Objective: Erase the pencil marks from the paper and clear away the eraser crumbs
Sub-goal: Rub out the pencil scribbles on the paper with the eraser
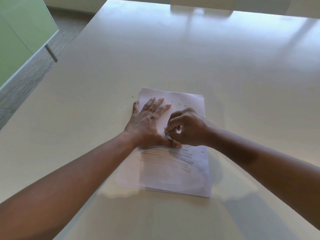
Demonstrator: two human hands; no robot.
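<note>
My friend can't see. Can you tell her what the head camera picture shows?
A person's left hand presses flat on a paper while the right hand rubs it with a small eraser. Pencil marks remain below the hands; dark crumbs lie above.

We note soft, even daylight, fairly bright, coming from the far side of the table (pixel 225 70); its glossy top carries broad pale glare patches along the far edge and down the right. Shadows are weak and diffuse: a dim one lies under the right forearm (pixel 259 158), and another falls near the table's close edge. The right hand (pixel 185 129) is smeared by motion blur; the left hand (pixel 147 120) reads sharper. The pencil marks (pixel 166 159) look slightly soft. Wide-angle distortion bends the table edges and stretches both arms toward the lower corners. Overall contrast is low and hazy.
</note>
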